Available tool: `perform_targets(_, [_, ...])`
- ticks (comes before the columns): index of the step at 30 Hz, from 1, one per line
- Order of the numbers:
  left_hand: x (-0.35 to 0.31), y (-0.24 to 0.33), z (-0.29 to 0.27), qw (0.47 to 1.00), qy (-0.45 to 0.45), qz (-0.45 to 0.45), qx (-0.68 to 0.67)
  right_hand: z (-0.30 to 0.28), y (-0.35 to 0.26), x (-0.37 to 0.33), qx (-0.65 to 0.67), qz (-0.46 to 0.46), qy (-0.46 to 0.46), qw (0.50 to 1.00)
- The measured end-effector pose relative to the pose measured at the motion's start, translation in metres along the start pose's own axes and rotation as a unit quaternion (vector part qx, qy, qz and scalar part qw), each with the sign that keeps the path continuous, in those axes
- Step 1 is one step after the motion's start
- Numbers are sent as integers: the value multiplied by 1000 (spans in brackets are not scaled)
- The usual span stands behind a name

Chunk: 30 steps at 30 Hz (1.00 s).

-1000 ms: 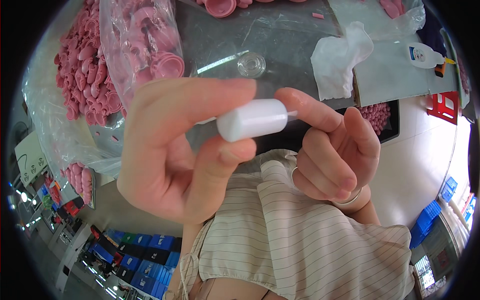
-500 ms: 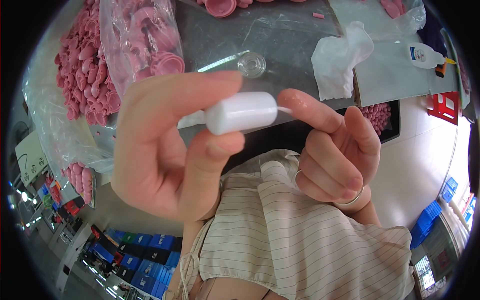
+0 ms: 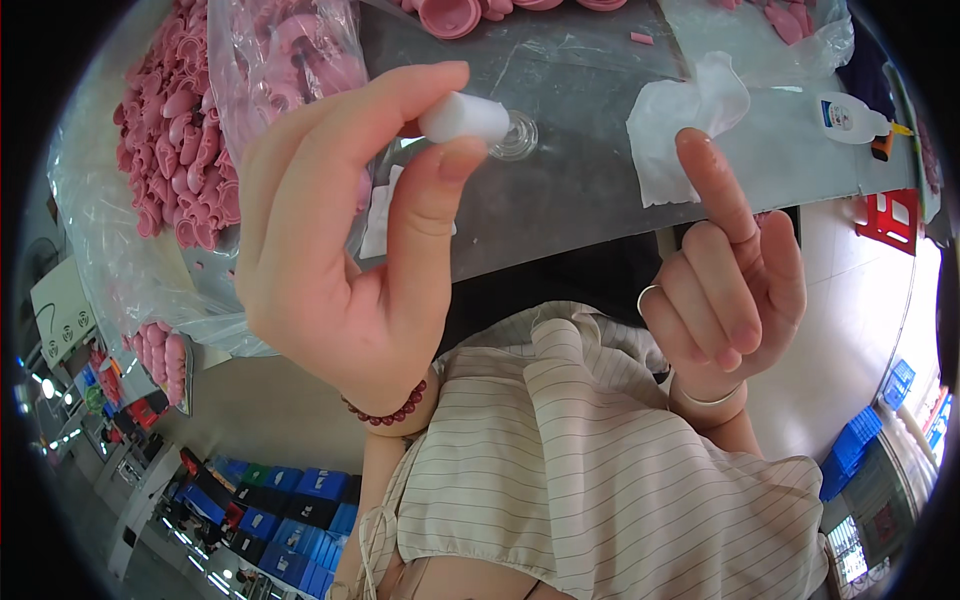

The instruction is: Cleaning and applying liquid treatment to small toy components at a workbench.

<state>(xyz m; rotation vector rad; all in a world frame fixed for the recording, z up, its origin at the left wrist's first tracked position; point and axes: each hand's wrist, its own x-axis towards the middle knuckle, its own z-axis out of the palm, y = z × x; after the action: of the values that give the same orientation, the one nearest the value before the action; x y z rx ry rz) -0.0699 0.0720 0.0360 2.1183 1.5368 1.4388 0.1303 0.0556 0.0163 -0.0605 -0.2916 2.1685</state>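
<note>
My left hand (image 3: 320, 220) pinches a white cylindrical brush cap (image 3: 465, 118) between thumb and forefinger. Its brush is out of sight now. Just behind the cap's right end, on the grey table, a small clear glass bottle (image 3: 520, 138) shows in part; whether the two touch I cannot tell. My right hand (image 3: 720, 285) is held up on the right with nothing in it. Its forefinger points upward with a wet shine near the tip, the thumb stands apart, and the other fingers curl in. Behind that forefinger lies a crumpled white cloth (image 3: 660, 125).
Pink moulded parts (image 3: 175, 160) are heaped at the left, beside a clear plastic bag (image 3: 290, 60) of more. Pink cup-like pieces (image 3: 448, 15) lie at the far edge. A white squeeze bottle (image 3: 848, 118) rests at the right, above a red crate (image 3: 890, 220).
My left hand has carried the brush cap away from my right fingertip, up and left toward the glass bottle. My right hand has shifted right and its forefinger now points upward.
</note>
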Motion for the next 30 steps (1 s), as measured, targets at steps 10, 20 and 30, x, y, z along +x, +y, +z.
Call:
perform_targets(10, [6, 10, 0, 990, -81, 12, 116, 2, -22, -1, -321, -212, 50, 922])
perform_targets(20, [-7, 14, -12, 995, -6, 83, 59, -7, -34, 30, -891, -290, 131, 323])
perform_targets(30, [-19, 30, -3, 969, -130, 58, -201, 23, -1, 11, -755, -282, -63, 589])
